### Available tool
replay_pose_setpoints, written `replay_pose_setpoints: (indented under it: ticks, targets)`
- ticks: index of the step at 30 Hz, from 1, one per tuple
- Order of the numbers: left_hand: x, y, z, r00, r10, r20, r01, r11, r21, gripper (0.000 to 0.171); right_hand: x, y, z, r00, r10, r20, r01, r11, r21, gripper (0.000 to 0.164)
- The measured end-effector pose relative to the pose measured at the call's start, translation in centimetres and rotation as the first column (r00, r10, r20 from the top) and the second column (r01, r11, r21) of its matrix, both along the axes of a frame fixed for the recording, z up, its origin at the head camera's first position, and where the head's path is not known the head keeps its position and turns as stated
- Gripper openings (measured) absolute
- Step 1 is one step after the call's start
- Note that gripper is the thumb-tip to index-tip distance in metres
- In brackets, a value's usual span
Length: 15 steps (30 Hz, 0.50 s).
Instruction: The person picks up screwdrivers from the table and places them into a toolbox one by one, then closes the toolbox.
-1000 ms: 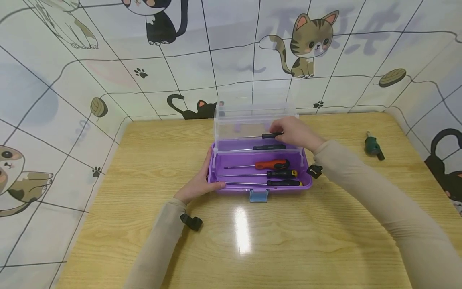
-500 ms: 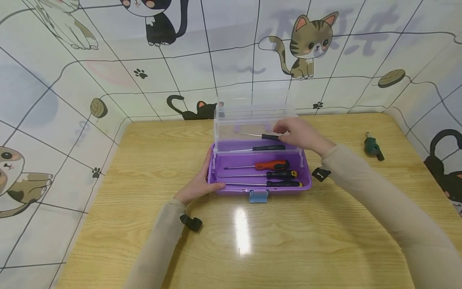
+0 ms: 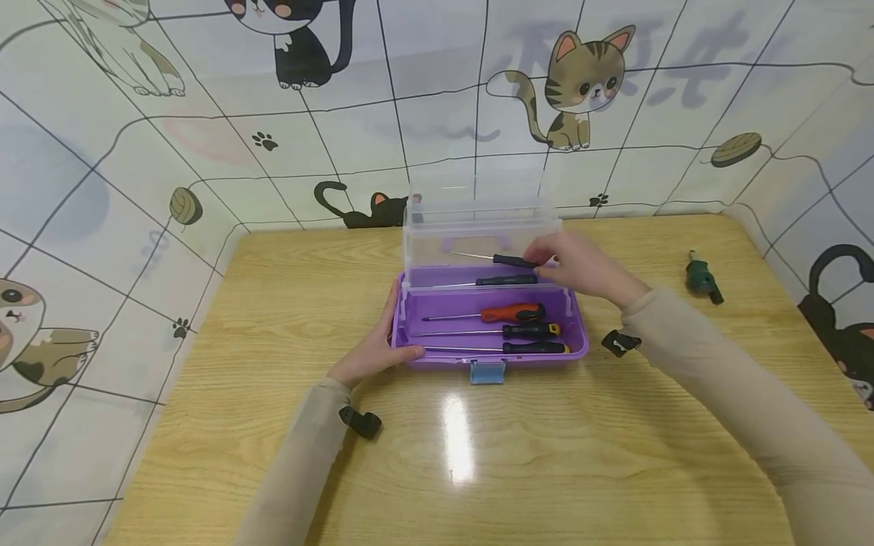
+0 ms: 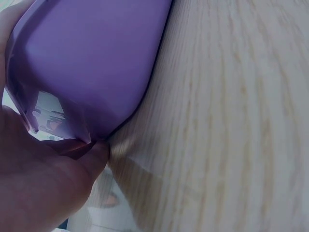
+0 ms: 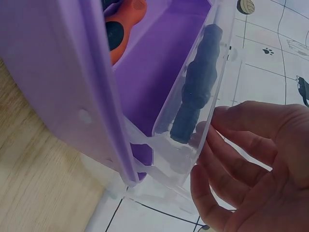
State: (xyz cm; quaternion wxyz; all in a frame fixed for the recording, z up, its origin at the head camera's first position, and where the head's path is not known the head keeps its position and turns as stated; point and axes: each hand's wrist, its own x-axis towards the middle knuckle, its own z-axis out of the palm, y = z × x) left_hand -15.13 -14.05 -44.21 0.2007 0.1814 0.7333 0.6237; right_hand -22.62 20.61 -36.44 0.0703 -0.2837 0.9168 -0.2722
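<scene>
A purple toolbox (image 3: 580, 334) stands on the table with its clear lid raised. My left hand (image 3: 369, 355) grips its left end, the thumb over the front rim; the left wrist view shows the fingers (image 4: 99, 157) at the box's lower corner. At the back right, my right hand (image 3: 576, 264) has its fingers loosely bent at the clear tray's end, beside the handle of a black screwdriver (image 3: 512, 261). Another black screwdriver (image 3: 507, 280) lies just in front of it. In the right wrist view, a dark screwdriver handle (image 5: 197, 84) shows through clear plastic near the fingertips.
An orange-and-black screwdriver (image 3: 514, 312) and two long black-and-yellow screwdrivers lie in the box's lower part. A blue latch (image 3: 488, 372) hangs at the front. A small green tool (image 3: 702, 278) lies at the right of the table. Cat-patterned sheeting rises behind.
My right hand has shifted right along the back screwdriver's handle to its end. That screwdriver now slants slightly, tip up. My left hand has stayed on the box.
</scene>
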Motion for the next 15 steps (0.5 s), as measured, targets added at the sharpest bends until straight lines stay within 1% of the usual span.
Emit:
replay_pose_setpoints:
  ticks: [2,9,12,15]
  targets:
    - [0.0,0.0,-0.1,1.0,-0.001,-0.002,0.001,1.0,0.001,0.116,0.2,0.1,0.0,1.0,0.006,-0.002,-0.006,1.0,-0.014,0.022]
    - [-0.8,-0.5,-2.5,1.0,0.013,-0.008,-0.014,1.0,-0.027,0.116,1.0,0.9,0.2,1.0,0.011,-0.02,-0.013,0.997,-0.071,0.02]
    - [-0.9,-0.6,-2.9,1.0,0.018,-0.013,-0.019,0.999,-0.034,0.116,1.3,1.4,0.2,0.999,-0.003,-0.032,0.001,0.997,-0.072,0.02]
    - [-0.9,-0.7,-3.0,1.0,0.019,-0.018,-0.02,0.999,-0.032,0.115,1.4,1.9,0.2,0.999,-0.016,-0.045,0.013,0.998,-0.061,0.02]
